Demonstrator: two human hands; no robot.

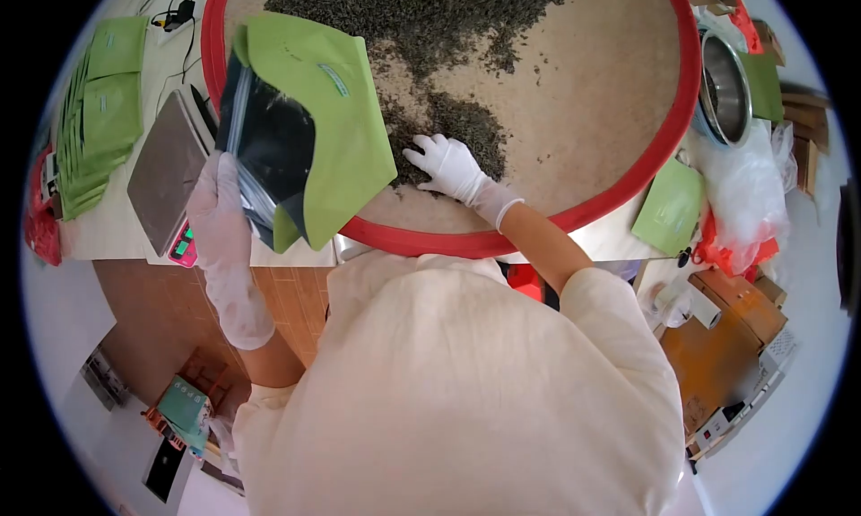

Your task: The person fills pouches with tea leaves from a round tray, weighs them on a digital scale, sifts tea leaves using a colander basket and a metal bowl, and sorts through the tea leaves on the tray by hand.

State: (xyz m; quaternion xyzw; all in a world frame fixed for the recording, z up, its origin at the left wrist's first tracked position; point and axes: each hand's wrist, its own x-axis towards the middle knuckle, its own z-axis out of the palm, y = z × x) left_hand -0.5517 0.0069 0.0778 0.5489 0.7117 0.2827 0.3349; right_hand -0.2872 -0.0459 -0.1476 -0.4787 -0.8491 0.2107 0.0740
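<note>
Our cream shirt (448, 381) lies closest, below a broad round tray with a red rim (421, 242). Dark dried leaves (395, 5) spread over the tray; they look light and brittle, better scooped loosely than squeezed. We hold a green pouch (350, 157) above the tray's left edge, our left hand (220, 202) pinched on its zip-strip side. It should handle as light, floppy and slightly slippery, so its firmer edge suits our grip. A flat scale (166, 180) sits near that hand. Our right hand (453, 166) rests curved on the leaves; whether its fingers close on any, we cannot tell.
</note>
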